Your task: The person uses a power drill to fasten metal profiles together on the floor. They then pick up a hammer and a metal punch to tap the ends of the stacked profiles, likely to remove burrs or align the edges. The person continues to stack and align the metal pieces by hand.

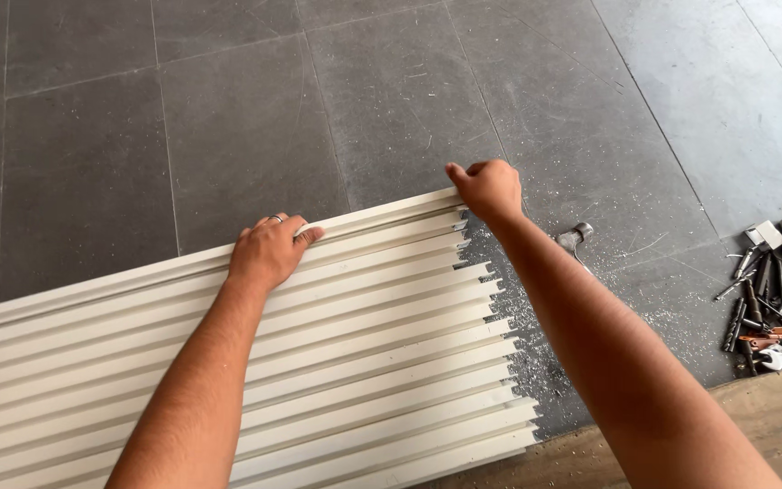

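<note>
A row of several long cream-white profile strips lies side by side on the dark grey tiled floor, their right ends staggered. My left hand, with a ring on one finger, curls over the farthest strip's top edge partway along it. My right hand grips the right end of that same farthest strip, fingers closed around its corner. Both forearms reach out over the strips.
A metal hammer lies on the floor just right of my right forearm. White shavings are scattered past the strip ends. A heap of hand tools and bits sits at the right edge. A brown board shows bottom right.
</note>
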